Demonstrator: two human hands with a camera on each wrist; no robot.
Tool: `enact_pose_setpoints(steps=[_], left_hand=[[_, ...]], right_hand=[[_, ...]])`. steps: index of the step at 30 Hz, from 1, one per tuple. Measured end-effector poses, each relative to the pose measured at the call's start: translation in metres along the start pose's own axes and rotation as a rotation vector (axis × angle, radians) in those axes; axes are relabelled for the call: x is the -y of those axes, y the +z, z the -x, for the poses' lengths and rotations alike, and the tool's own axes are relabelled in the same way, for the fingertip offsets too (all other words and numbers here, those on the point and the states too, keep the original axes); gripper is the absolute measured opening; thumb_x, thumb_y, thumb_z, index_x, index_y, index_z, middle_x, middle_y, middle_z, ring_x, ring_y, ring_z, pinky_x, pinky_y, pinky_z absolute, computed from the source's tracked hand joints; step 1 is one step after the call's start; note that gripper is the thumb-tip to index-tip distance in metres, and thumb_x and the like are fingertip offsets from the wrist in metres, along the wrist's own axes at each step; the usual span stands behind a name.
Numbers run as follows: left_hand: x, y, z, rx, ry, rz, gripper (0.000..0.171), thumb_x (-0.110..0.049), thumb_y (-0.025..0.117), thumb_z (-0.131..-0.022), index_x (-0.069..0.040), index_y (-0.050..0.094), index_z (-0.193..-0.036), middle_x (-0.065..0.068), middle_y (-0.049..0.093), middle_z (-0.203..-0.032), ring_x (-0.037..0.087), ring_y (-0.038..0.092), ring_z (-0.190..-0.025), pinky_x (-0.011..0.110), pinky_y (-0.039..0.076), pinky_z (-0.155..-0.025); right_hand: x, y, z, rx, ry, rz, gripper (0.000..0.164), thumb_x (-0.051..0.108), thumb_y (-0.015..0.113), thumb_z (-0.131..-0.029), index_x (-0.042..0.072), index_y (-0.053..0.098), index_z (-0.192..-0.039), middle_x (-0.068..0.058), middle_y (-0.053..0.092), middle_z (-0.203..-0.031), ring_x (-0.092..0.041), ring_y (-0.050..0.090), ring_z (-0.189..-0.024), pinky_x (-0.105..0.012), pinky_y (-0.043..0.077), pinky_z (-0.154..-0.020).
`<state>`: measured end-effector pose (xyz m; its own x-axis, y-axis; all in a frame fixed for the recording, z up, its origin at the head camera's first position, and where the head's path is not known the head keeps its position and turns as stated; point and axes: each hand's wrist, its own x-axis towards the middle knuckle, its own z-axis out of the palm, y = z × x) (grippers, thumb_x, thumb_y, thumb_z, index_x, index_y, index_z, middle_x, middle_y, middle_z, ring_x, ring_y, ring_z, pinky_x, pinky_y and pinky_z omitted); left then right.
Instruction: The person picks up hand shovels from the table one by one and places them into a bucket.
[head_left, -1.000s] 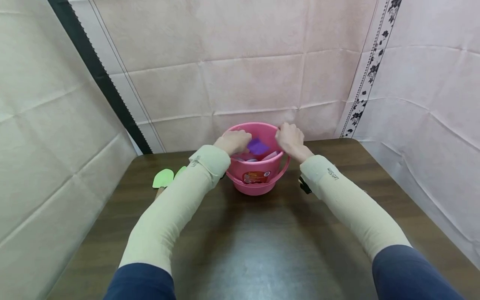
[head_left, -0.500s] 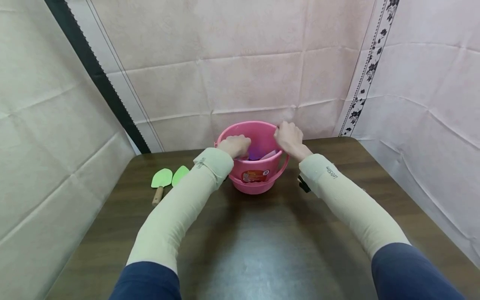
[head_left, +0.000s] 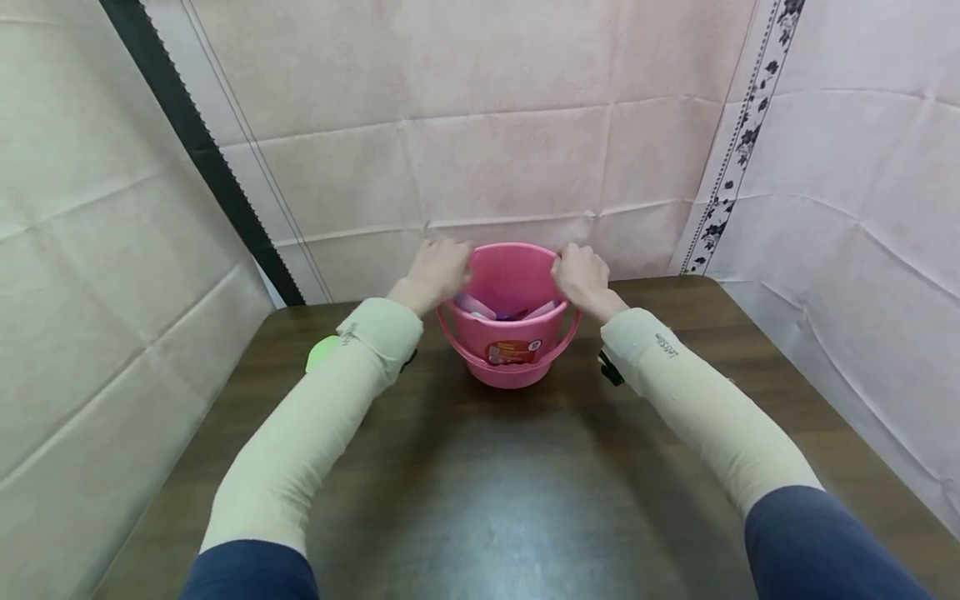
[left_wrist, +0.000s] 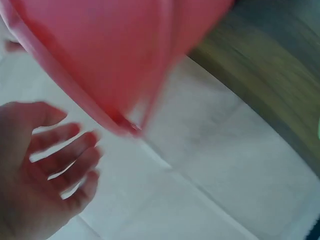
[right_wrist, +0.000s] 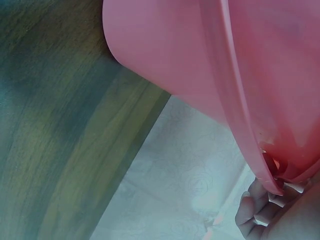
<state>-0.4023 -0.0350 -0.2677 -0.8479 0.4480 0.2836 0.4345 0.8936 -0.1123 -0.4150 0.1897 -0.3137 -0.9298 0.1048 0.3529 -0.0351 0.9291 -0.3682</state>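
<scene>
A pink bucket (head_left: 472, 335) with a red label stands upright on the table, its pink carrying handle (head_left: 451, 333) hanging down at the front. Inside lie purple and pale lilac pieces (head_left: 476, 306), mostly hidden by the wall. My right hand (head_left: 581, 277) grips the bucket's right rim; in the right wrist view its curled fingers (right_wrist: 257, 197) are at the handle joint. My left hand (head_left: 438, 268) is at the bucket's left rim. The left wrist view shows that hand (left_wrist: 55, 167) empty, fingers loosely bent, a small gap from the bucket (left_wrist: 100, 55).
A green trowel blade (head_left: 321, 353) shows on the left of the brown wooden table (head_left: 517, 467), partly covered by my left forearm. Pale creased cloth (head_left: 517, 167) hangs close behind the table and along both sides.
My left hand has lowered a purple piece into the bucket, let go of it, and come up and left to the outside of the rim. The right hand keeps its grip.
</scene>
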Motion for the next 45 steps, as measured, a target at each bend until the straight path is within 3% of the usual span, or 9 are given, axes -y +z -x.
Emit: enact_pose_setpoints(steps=[3,6,9,14,16,24,32,39,45], left_hand=[[0.024,0.006,0.013,-0.097,-0.068,0.031,0.015,-0.018,0.050,-0.085,-0.007,0.057,-0.092,0.011,0.063,-0.093,0.032,0.057,-0.094,0.048,0.039,-0.084],[0.047,0.017,0.029,-0.106,-0.174,0.029,0.017,-0.017,0.046,-0.087,-0.004,0.056,-0.085,0.014,0.062,-0.086,0.034,0.058,-0.086,0.048,0.043,-0.077],[0.064,0.032,0.048,0.001,-0.272,0.034,0.020,-0.017,0.043,-0.087,-0.003,0.055,-0.080,0.015,0.060,-0.081,0.033,0.059,-0.077,0.047,0.046,-0.067],[0.082,0.057,0.083,0.322,-0.378,0.074,0.022,-0.019,0.043,-0.089,-0.004,0.058,-0.084,0.015,0.059,-0.086,0.029,0.057,-0.073,0.044,0.045,-0.061],[0.087,0.067,0.096,0.408,-0.403,0.088,0.022,-0.018,0.043,-0.088,-0.003,0.059,-0.091,0.018,0.058,-0.095,0.031,0.057,-0.078,0.044,0.044,-0.061],[0.087,0.088,0.129,0.539,-0.433,0.108,0.020,-0.013,0.044,-0.083,-0.006,0.061,-0.077,0.014,0.058,-0.081,0.025,0.055,-0.068,0.043,0.045,-0.056],[0.082,0.110,0.134,0.493,-0.442,0.110,0.022,-0.011,0.047,-0.084,-0.007,0.062,-0.068,0.013,0.059,-0.075,0.026,0.057,-0.067,0.043,0.045,-0.055],[0.081,0.124,0.133,0.293,-0.421,0.079,0.023,-0.020,0.052,-0.084,-0.005,0.059,-0.069,0.017,0.061,-0.078,0.034,0.058,-0.064,0.045,0.042,-0.046],[0.078,0.113,0.122,0.156,-0.402,0.107,0.024,-0.016,0.051,-0.079,-0.008,0.050,-0.056,0.014,0.058,-0.066,0.031,0.055,-0.057,0.043,0.038,-0.042]], right_hand=[[-0.001,0.000,0.001,0.019,0.004,-0.001,0.026,0.024,0.040,-0.090,0.011,0.061,-0.078,-0.012,0.061,-0.081,-0.029,0.060,-0.074,-0.043,0.043,-0.061],[-0.003,0.000,0.001,0.020,0.008,0.000,0.026,0.024,0.040,-0.090,0.012,0.060,-0.078,-0.012,0.061,-0.081,-0.029,0.059,-0.073,-0.043,0.043,-0.060],[-0.003,0.000,0.001,0.012,0.015,0.005,0.026,0.024,0.040,-0.090,0.012,0.060,-0.078,-0.012,0.061,-0.081,-0.029,0.060,-0.073,-0.043,0.043,-0.060],[-0.001,0.000,0.001,0.011,0.007,0.001,0.026,0.024,0.040,-0.090,0.012,0.061,-0.079,-0.011,0.061,-0.079,-0.028,0.059,-0.072,-0.042,0.042,-0.058],[0.000,0.000,0.001,0.012,0.003,-0.002,0.026,0.023,0.041,-0.090,0.011,0.061,-0.079,-0.011,0.060,-0.078,-0.027,0.058,-0.070,-0.041,0.042,-0.057],[0.001,-0.003,0.001,0.019,0.004,0.000,0.026,0.023,0.040,-0.090,0.011,0.059,-0.078,-0.010,0.058,-0.073,-0.026,0.056,-0.068,-0.040,0.041,-0.058],[0.000,-0.001,0.001,0.022,0.012,-0.007,0.026,0.024,0.040,-0.091,0.011,0.060,-0.081,-0.011,0.059,-0.078,-0.028,0.059,-0.072,-0.042,0.044,-0.061],[0.000,-0.001,0.002,0.014,0.010,-0.022,0.026,0.025,0.041,-0.090,0.011,0.060,-0.081,-0.011,0.059,-0.079,-0.028,0.058,-0.073,-0.043,0.043,-0.061],[-0.001,-0.002,0.002,0.017,0.017,-0.030,0.026,0.025,0.041,-0.091,0.012,0.061,-0.081,-0.011,0.059,-0.080,-0.028,0.058,-0.074,-0.043,0.043,-0.062]])
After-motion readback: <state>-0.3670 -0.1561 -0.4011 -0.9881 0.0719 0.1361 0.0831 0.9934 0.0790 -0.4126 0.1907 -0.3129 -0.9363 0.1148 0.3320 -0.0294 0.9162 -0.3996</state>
